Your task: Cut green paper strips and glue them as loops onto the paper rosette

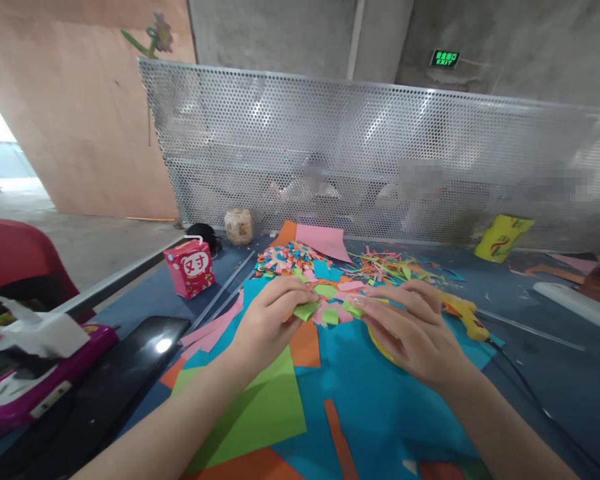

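Between my hands is a paper flower point(330, 315) with light green and pink petals, above the blue paper sheet point(365, 400). My left hand point(273, 320) is closed, pinching a green petal on the flower's left side. On the opposite side, my right hand point(417, 330) pinches another green petal between thumb and fingertips, its other fingers loosely bent. Partly hidden beneath the right hand is a yellow curved object point(383, 348) whose kind I cannot make out. A yellow glue gun point(465, 315) lies just beyond that hand.
Colourful paper curls point(295, 257) and thin shreds point(390, 265) lie behind the flower. A red drink carton point(190, 268), a phone point(130, 360) and a purple power strip point(45, 383) stand left. A perforated metal screen point(300, 147) closes off the back; people sit behind it.
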Demonstrator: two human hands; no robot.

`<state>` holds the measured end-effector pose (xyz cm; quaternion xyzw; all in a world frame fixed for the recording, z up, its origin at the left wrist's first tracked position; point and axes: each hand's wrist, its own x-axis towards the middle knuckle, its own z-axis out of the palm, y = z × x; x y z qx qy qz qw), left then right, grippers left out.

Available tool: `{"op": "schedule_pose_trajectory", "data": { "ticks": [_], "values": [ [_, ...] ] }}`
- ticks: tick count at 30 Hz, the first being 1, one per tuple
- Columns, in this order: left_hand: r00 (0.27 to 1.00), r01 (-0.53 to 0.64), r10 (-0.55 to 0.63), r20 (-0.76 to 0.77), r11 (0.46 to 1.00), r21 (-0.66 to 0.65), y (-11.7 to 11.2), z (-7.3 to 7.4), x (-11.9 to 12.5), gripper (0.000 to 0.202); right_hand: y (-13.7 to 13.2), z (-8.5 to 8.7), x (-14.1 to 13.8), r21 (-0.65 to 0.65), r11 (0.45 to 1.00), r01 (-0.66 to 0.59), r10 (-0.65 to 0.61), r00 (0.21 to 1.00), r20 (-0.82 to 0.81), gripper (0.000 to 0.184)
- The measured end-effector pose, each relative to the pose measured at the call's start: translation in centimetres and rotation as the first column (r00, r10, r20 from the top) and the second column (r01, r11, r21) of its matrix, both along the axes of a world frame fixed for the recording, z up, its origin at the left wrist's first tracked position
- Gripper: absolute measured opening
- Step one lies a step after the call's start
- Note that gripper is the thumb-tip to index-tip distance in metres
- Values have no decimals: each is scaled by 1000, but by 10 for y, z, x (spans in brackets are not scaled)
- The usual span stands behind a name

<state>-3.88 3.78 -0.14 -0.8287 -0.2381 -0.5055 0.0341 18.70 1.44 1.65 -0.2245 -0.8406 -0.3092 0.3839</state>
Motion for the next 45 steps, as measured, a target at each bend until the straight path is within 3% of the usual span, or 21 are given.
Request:
{"op": "schedule_pose_trajectory", "data": {
  "ticks": [5, 10, 15, 23, 27, 30, 33, 35, 37, 40, 43, 45],
  "values": [
    [1000, 6, -6, -5, 1000, -11, 0, 0, 0, 29, -3, 3, -3, -37, 999, 16, -17, 1000, -25, 36],
    [1000, -11, 11, -12, 1000, -9, -1, 1, 0, 27, -5, 5, -7, -235, 971, -29, -10, 986, -164, 20],
    [1000, -6, 6, -11, 1000, 26, 0, 2, 2, 21, -1, 4, -11, -324, 944, -67, -25, 962, -270, 16],
    [1000, -13, 14, -21, 1000, 13, -1, 2, 2, 21, 0, 5, -7, -352, 934, -55, -55, 954, -294, 23],
    [997, -72, 75, 35, 994, -83, 0, 1, 2, 23, 3, 6, -4, -340, 940, -13, -109, 935, -337, 15],
    [974, -62, 119, 191, 957, -282, 5, -2, 3, 19, 5, 7, -1, -342, 940, -13, -144, 892, -428, 11],
    [919, 121, 92, 383, 860, -496, 12, -6, 5, 12, 5, 9, -1, -310, 951, -7, -144, 875, -462, 11],
    [900, 245, 34, 435, 786, -568, 14, -8, 7, 12, 4, 10, -2, -254, 967, -6, -114, 885, -452, 14],
    [911, 282, -21, 413, 761, -584, 12, -8, 8, 14, 3, 11, -5, -211, 978, -3, -89, 900, -428, 16],
    [968, 138, -15, 251, 867, -479, 4, -4, 9, 15, 2, 10, -8, -206, 978, 18, -94, 926, -366, 19],
    [999, -6, 16, 49, 978, -207, -3, 2, 6, 20, -1, 7, -7, -160, 987, 29, -76, 953, -293, 18],
    [1000, -4, 4, -1, 999, -35, -5, 5, 2, 23, -3, 7, -6, -90, 996, 20, -42, 966, -257, 18]
  ]
}}
